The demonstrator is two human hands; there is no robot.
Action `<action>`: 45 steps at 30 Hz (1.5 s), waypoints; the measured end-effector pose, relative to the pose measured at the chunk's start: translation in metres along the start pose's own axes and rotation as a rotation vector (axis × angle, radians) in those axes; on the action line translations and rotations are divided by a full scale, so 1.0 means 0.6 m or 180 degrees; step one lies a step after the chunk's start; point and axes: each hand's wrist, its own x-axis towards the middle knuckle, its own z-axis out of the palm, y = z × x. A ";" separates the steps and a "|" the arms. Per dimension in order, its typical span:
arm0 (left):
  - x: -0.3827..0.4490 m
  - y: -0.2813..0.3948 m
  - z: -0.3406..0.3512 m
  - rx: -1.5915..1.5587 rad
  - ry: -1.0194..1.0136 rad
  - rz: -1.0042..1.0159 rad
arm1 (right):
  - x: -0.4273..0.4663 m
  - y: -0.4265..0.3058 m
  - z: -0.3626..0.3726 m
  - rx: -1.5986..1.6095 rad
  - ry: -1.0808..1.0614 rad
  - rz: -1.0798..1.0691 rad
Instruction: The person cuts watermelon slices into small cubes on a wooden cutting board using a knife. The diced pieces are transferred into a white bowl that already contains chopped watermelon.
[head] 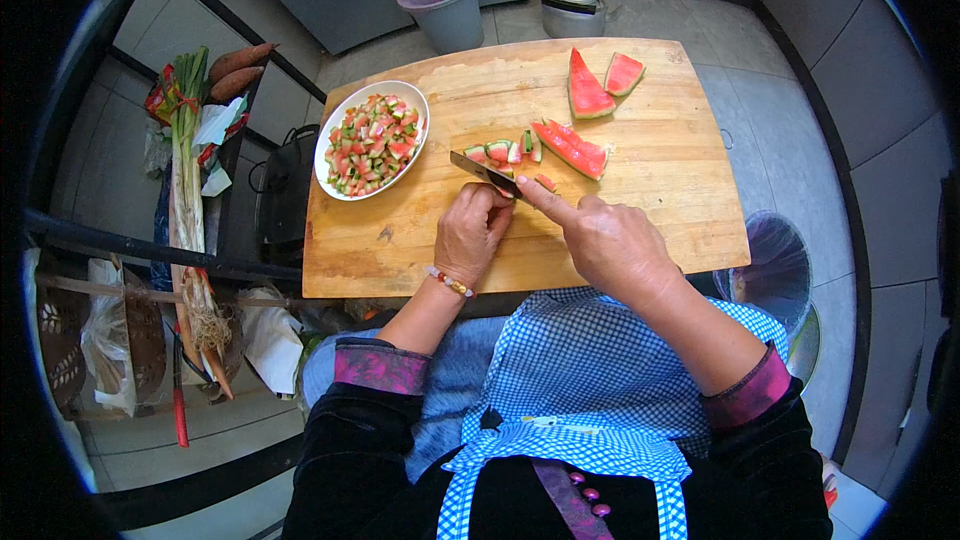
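My right hand (619,240) is closed round the handle of a kitchen knife (480,169), its index finger laid along the blade. Under the blade, my left hand (472,229) pinches a small piece of watermelon (506,193), mostly hidden by fingers and knife. Just beyond the blade lie cut watermelon rind pieces (497,151). Long watermelon strips (571,148) rest right of these, and two watermelon wedges (589,90) lie farther back. At the board's left, a white bowl (322,157) holds diced watermelon rind with red flesh. All this is on a wooden board (660,157).
A rack at left holds leeks (187,172) and sweet potatoes (244,58). Behind the board stand a grey bin (450,19) and a lidded metal pot (574,15). A lined bin (780,270) is near the board's right front corner.
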 end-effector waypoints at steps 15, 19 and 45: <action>0.008 0.008 0.000 -0.0049 0.0048 -0.0153 | 0.013 -0.016 -0.010 -0.0166 -0.0218 -0.0067; 0.010 0.011 -0.002 0.0024 -0.0064 -0.0208 | 0.028 -0.014 0.018 0.0024 -0.0019 -0.0121; 0.002 -0.006 0.003 -0.0228 -0.0145 -0.0317 | 0.016 -0.011 0.009 0.0049 -0.0019 -0.0082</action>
